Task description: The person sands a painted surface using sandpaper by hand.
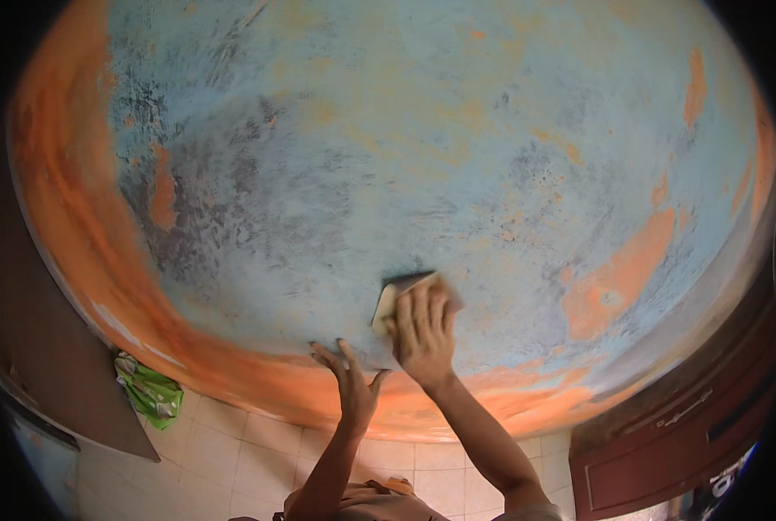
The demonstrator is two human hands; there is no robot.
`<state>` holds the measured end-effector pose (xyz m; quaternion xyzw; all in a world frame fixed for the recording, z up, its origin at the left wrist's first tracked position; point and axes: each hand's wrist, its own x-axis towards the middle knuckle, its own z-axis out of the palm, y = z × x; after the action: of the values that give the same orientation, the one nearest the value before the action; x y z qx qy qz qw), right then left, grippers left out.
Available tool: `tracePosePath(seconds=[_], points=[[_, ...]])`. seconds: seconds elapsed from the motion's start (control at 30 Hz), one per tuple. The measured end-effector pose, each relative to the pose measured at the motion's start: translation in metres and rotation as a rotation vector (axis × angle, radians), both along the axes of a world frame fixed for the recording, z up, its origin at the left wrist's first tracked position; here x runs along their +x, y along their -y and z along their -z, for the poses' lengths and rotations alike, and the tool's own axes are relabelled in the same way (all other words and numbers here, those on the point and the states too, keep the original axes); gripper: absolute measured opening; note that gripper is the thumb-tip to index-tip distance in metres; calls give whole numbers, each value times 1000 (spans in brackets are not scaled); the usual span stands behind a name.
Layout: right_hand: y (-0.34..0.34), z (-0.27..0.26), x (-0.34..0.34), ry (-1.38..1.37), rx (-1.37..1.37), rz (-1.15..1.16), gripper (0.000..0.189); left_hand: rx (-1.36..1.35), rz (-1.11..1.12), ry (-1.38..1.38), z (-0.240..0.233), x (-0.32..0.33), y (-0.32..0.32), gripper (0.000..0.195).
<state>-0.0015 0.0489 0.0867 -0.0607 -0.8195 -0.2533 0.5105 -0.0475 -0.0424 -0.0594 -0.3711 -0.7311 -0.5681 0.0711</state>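
My right hand [423, 325] presses a folded sheet of what looks like sandpaper [391, 303] flat against a painted wall [375, 215]. The sheet has a pale side and a dark side, and its right part is blurred. To the left and a little lower, my left hand [355, 384] rests its spread fingertips on the wall, holding nothing. The fingers touch near the border between the worn blue-grey paint and an orange band [264, 378] along the bottom. Dark scuffs and orange patches [622, 286] mark the blue-grey area.
Pale floor tiles [212, 449] run along the wall's foot. At the lower left, a green patterned cloth or bag [150, 391] lies beside a brown panel [55, 312]. A dark red door [661, 449] with a metal handle [684, 409] stands at the right.
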Motion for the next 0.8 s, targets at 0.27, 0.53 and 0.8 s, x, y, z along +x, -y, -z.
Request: tracePosePath(seconds=[0.27, 0.53, 0.8], points=[[-66, -76, 32, -306, -192, 304, 49, 19, -5, -17, 0, -1, 2, 117], [-11, 39, 35, 174, -56, -70, 44, 33, -6, -12, 0, 2, 1, 114], [-99, -56, 99, -398, -109, 303, 53, 36, 4, -24, -1, 3, 0, 114]])
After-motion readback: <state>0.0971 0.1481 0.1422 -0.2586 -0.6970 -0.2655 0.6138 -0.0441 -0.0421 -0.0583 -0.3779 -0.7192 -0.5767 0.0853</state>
